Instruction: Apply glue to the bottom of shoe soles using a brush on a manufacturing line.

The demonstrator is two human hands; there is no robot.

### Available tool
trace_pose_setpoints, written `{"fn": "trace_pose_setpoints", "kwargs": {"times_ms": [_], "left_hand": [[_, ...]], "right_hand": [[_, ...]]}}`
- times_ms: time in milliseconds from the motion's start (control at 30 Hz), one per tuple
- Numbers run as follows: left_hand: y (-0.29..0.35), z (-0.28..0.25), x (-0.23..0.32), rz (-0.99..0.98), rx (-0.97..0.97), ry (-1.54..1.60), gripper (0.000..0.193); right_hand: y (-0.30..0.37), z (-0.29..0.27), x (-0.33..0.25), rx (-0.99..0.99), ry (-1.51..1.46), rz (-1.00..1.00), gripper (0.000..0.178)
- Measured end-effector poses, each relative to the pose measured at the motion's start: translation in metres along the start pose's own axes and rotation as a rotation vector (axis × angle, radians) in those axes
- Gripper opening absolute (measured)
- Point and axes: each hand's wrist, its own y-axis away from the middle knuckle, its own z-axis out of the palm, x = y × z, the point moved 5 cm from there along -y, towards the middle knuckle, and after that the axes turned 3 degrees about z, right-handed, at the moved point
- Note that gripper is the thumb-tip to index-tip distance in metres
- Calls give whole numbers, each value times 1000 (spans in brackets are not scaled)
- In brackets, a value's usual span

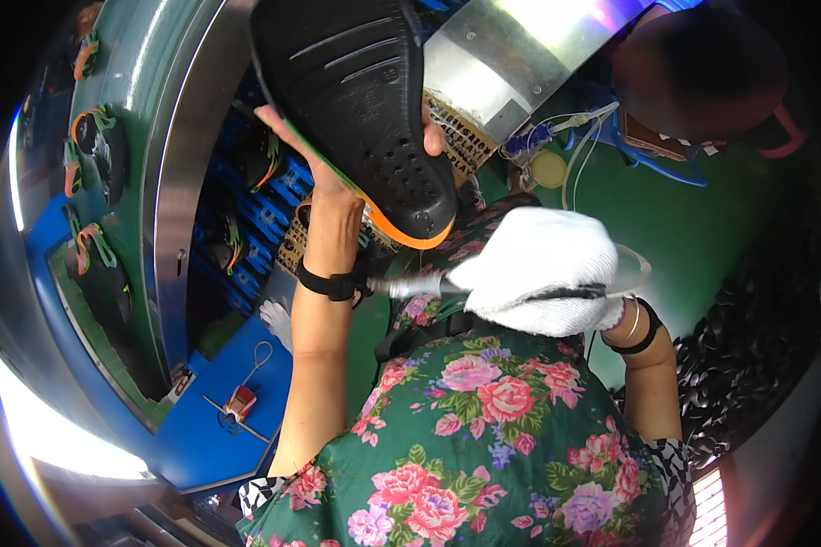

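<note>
My bare left hand (328, 187) is raised at the upper middle, fingers wrapped round the edges of a black shoe sole (360, 100). The sole has an orange and green rim, grooves at its wider end and small holes near its rounded end. In a white knitted glove, my right hand (543, 264) is closed round a slim tool with a metal shaft (415, 287), which points left toward my left wrist and is apart from the sole. The tool's body is mostly hidden in the glove. A clear tube (637, 272) loops out behind the hand.
Sandals (100, 150) in black, orange and green lie along a green conveyor (141, 91) at left. A white glove (275, 321) and a small red object (239, 401) are on the blue table (201, 447). Many black pieces (739, 365) are heaped at right, below a round stool (702, 73).
</note>
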Motion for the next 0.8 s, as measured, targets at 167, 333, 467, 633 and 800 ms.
{"fn": "trace_pose_setpoints", "kwargs": {"times_ms": [167,333,467,633,800], "left_hand": [[4,-2,-4,-10,160,60,132],[10,-14,-19,-194,66,49,123],[16,-23,-19,-300,116,-32,117],[22,-24,-23,-404,135,-42,109],[20,-28,-23,-483,115,-193,106]], "right_hand": [[3,2,9,56,433,-105,22],[-2,0,11,-146,154,-99,23],[-4,3,15,-145,257,-139,25],[-6,9,17,-286,148,-139,24],[-12,7,20,-253,186,-105,23]]}}
